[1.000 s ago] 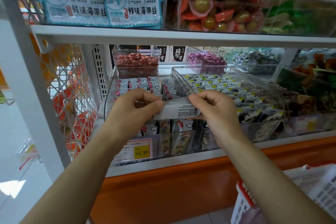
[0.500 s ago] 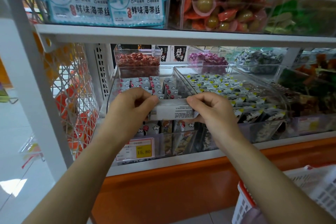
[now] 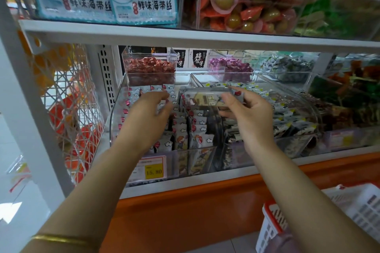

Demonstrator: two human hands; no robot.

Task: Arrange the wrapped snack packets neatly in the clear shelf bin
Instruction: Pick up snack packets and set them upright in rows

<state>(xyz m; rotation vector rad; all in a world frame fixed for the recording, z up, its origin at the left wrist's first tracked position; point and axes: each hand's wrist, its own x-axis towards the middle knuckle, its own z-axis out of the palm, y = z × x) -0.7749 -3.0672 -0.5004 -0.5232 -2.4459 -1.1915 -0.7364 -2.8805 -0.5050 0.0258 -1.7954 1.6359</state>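
Note:
A clear shelf bin [image 3: 115,121] on the middle shelf holds rows of small white wrapped snack packets [image 3: 198,129] with cartoon print. My right hand [image 3: 246,115] pinches a stack of these packets [image 3: 207,98] by its right end and holds it level above the bin. My left hand [image 3: 148,115] hovers over the bin's left rows with fingers loosely spread and nothing in it.
A second clear bin [image 3: 304,96] of dark-and-white packets stands to the right. Small tubs of red [image 3: 150,68] and purple [image 3: 232,68] candies sit behind. The upper shelf edge [image 3: 185,35] hangs close overhead. A yellow price tag [image 3: 154,170] fronts the bin. A red-rimmed white basket [image 3: 308,222] stands low right.
Both hands held the packet stack by its ends. My left hand has let go and moved left, and my right hand alone has carried the stack farther back over the bin.

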